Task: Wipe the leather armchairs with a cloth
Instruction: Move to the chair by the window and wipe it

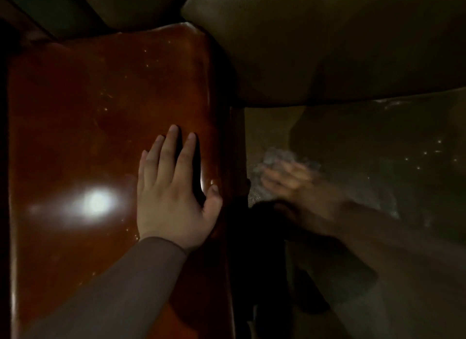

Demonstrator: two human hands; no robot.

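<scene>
My left hand (174, 189) lies flat with straight fingers on the glossy reddish-brown armrest top (100, 116) of the armchair. My right hand (287, 179) is blurred by motion, down on the dark olive leather seat (390, 149) beside the armrest's inner side. It presses a pale grey cloth (274, 159) against the leather; the cloth bunches out beyond the fingers. Whether the fingers curl round the cloth I cannot tell through the blur.
The padded olive leather backrest (315, 41) bulges over the seat at the top. A bright light reflection (98, 202) shines on the armrest. Another dark cushion (88, 5) shows at the upper left. The scene is dim.
</scene>
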